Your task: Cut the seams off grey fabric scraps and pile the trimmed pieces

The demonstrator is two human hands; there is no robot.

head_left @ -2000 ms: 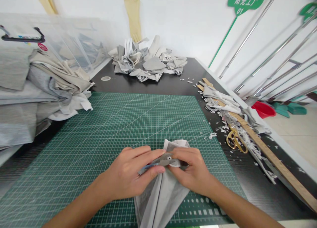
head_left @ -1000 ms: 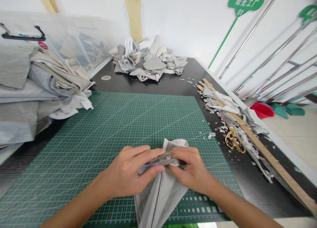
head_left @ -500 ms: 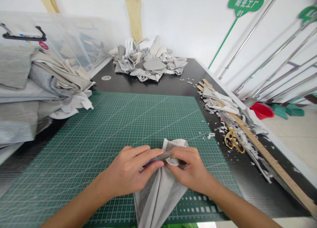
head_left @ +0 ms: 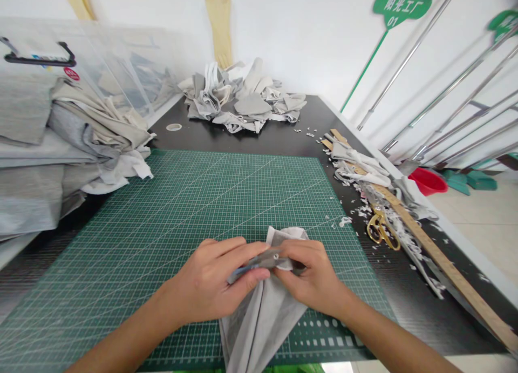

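My left hand (head_left: 226, 276) is closed around a small grey metal tool with a bluish part, which looks like thread snips (head_left: 265, 259). The tool's front end points right, against the cloth edge at my right fingers. Grey fabric (head_left: 279, 308) is pinched in my right hand (head_left: 309, 270), its white-edged top sticking up behind the fingers. From there the fabric hangs down in long folds toward the near table edge. Both hands are close together over the green cutting mat (head_left: 243, 195). The tool's tip is partly hidden by my right hand.
Stacked grey cloth (head_left: 32, 189) lies at the left beside a clear plastic box (head_left: 109, 54). A heap of cloth pieces (head_left: 251, 103) stands at the back. On the right lie gold-handled scissors (head_left: 382, 230), a wooden ruler (head_left: 429, 249) and white scraps.
The tool in my left hand has turned slightly, so its flat side and a rivet now show more. Both hands and the fabric are almost in the same place.
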